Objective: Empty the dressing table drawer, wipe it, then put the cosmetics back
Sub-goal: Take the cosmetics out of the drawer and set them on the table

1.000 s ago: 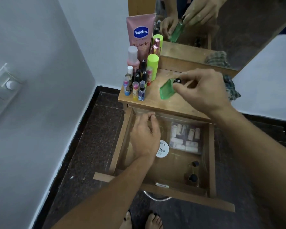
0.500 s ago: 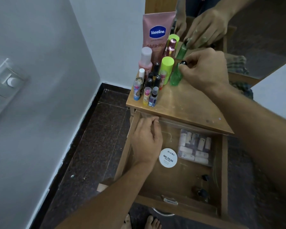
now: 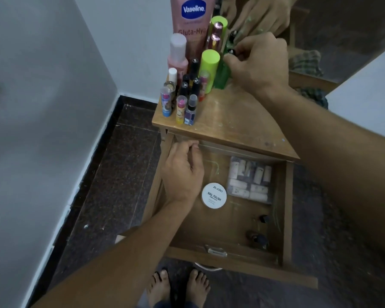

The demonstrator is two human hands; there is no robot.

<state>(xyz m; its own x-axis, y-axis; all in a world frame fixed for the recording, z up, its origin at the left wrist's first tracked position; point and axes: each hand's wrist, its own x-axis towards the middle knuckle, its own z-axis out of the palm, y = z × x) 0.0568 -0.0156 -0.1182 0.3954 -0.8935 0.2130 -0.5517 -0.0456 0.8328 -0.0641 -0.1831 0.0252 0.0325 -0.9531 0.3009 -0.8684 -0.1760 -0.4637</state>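
Note:
The wooden drawer (image 3: 287, 210) is pulled out below the dressing table top (image 3: 236, 125). My right hand (image 3: 258, 63) pinches the black cap of a green bottle (image 3: 223, 77) that stands upright on the top beside a lime-capped tube (image 3: 209, 67). My left hand (image 3: 182, 172) is down in the drawer's back left corner, fingers curled; whether it holds anything is hidden. Inside the drawer lie a white round nail polish tin (image 3: 214, 195), a clear packet of small tubes (image 3: 250, 181) and two dark little bottles (image 3: 259, 238).
Several cosmetics cluster at the top's back left: a pink Vaseline tube (image 3: 192, 23), a pink bottle (image 3: 177, 56), lip balms (image 3: 166, 102). A mirror (image 3: 320, 30) stands behind, a checked cloth (image 3: 313, 96) at the right. Grey wall left, dark floor, my bare feet (image 3: 178, 287) below.
My right hand carried the green bottle from mid-air back to the cluster and stood it upright beside the lime-capped tube. My left hand stayed in the drawer's corner.

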